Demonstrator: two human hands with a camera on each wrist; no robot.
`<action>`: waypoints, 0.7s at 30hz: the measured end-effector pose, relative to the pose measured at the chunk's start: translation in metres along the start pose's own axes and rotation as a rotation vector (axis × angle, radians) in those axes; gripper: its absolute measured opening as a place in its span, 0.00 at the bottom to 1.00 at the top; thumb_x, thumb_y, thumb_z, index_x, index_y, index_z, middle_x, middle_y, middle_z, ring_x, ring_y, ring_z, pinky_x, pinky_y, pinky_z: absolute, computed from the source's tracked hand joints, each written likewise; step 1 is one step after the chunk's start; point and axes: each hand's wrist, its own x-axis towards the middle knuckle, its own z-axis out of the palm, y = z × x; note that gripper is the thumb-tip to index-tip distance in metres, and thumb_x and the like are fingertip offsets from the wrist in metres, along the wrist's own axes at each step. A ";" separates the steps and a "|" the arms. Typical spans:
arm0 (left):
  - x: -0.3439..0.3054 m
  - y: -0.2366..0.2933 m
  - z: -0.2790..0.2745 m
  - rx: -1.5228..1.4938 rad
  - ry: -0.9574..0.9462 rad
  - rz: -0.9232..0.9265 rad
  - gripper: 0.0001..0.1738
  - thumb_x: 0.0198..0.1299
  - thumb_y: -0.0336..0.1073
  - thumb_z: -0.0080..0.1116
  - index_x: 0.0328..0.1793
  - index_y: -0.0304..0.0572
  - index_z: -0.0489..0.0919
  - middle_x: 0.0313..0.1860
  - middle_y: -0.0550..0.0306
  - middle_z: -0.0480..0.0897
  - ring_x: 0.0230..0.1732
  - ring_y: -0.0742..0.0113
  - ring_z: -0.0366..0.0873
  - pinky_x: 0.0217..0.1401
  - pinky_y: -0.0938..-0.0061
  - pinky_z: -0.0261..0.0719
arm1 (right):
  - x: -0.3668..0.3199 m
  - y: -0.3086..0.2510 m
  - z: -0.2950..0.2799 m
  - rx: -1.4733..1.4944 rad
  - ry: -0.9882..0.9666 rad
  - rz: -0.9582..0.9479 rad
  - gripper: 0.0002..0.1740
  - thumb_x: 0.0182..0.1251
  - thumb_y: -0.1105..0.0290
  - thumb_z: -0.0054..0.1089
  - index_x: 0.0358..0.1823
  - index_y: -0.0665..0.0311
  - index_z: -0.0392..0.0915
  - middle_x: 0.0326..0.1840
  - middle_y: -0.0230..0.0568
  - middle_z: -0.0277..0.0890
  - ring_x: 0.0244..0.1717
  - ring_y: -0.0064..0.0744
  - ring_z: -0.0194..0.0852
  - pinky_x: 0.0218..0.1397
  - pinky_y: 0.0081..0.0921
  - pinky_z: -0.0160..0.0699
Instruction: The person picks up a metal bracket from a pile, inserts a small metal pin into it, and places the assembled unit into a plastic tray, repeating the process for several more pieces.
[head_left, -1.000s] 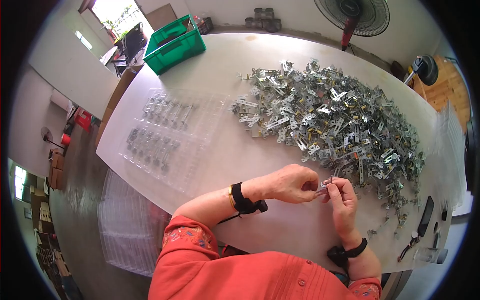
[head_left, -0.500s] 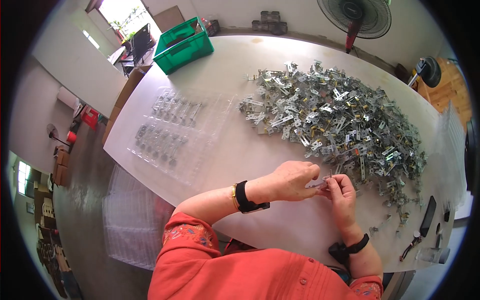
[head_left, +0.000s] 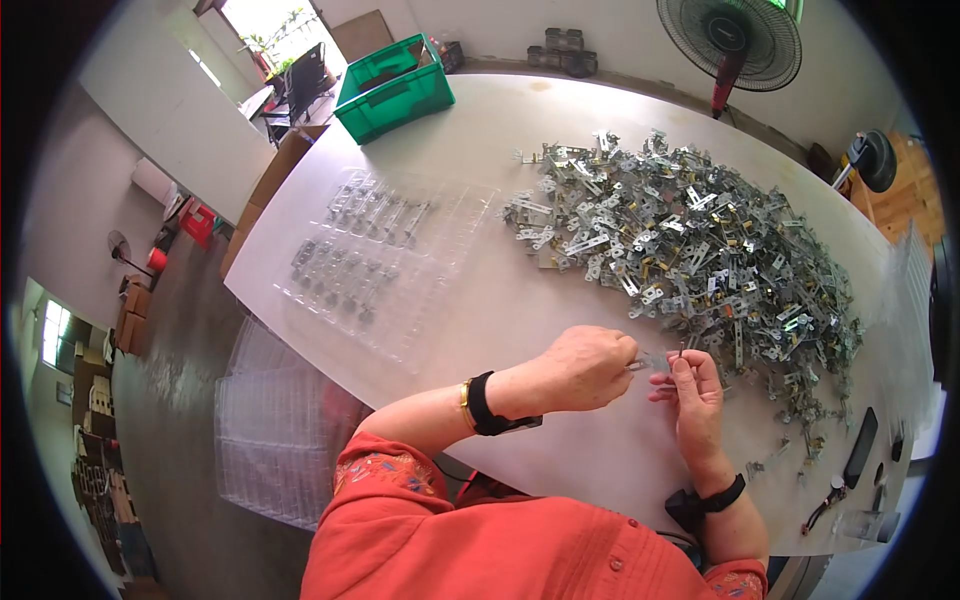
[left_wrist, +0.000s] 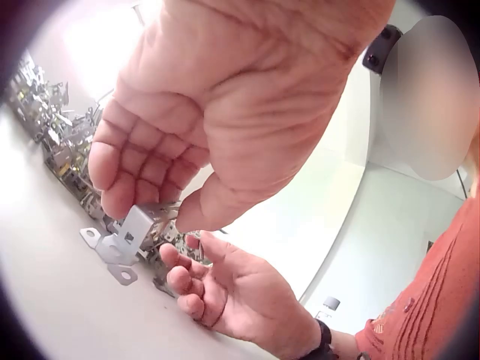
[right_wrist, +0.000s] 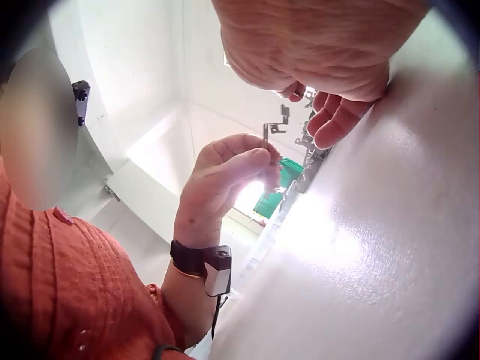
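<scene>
My left hand (head_left: 585, 368) pinches a silvery metal bracket (left_wrist: 135, 229) between thumb and fingers. The bracket has a folded body with a square hole and two flat ears with holes, which point away from the palm in the left wrist view. Facing it at close range, my right hand (head_left: 698, 400) holds a small, thin dark piece (head_left: 681, 349) upright at the thumb and index fingertips; the other fingers are loosely curled. Both hands are above the white table (head_left: 560, 450), in front of a large heap of similar metal parts (head_left: 690, 240).
Clear plastic trays (head_left: 390, 240) at left on the table have rows of metal parts in them. A green crate (head_left: 395, 105) stands at the far edge. More clear trays (head_left: 275, 430) are stacked below the left edge. A black phone-like object (head_left: 860, 445) lies at right.
The hands have drawn slightly apart: the left hand has moved left with the bracket, and a gap shows between it and the right fingertips. The head view has shifted a little.
</scene>
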 end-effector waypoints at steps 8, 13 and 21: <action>-0.039 -0.019 -0.055 0.047 0.289 -0.143 0.06 0.60 0.33 0.64 0.39 0.38 0.82 0.31 0.48 0.83 0.33 0.51 0.83 0.38 0.62 0.81 | -0.001 -0.002 -0.001 0.015 -0.097 0.066 0.06 0.81 0.67 0.54 0.49 0.62 0.76 0.42 0.34 0.80 0.38 0.22 0.81 0.39 0.22 0.83; -0.078 -0.050 -0.103 0.141 0.546 -0.527 0.09 0.61 0.36 0.63 0.37 0.36 0.83 0.34 0.42 0.85 0.38 0.44 0.85 0.41 0.58 0.81 | -0.002 -0.001 0.001 -0.055 -0.172 0.075 0.06 0.80 0.68 0.56 0.47 0.63 0.76 0.38 0.34 0.80 0.35 0.21 0.78 0.39 0.21 0.80; -0.141 -0.103 -0.140 0.534 0.418 -0.970 0.11 0.62 0.40 0.61 0.37 0.38 0.85 0.35 0.43 0.87 0.40 0.44 0.86 0.45 0.55 0.82 | -0.002 -0.003 0.001 -0.095 -0.186 0.100 0.06 0.79 0.68 0.57 0.47 0.63 0.76 0.38 0.32 0.80 0.36 0.20 0.78 0.40 0.21 0.80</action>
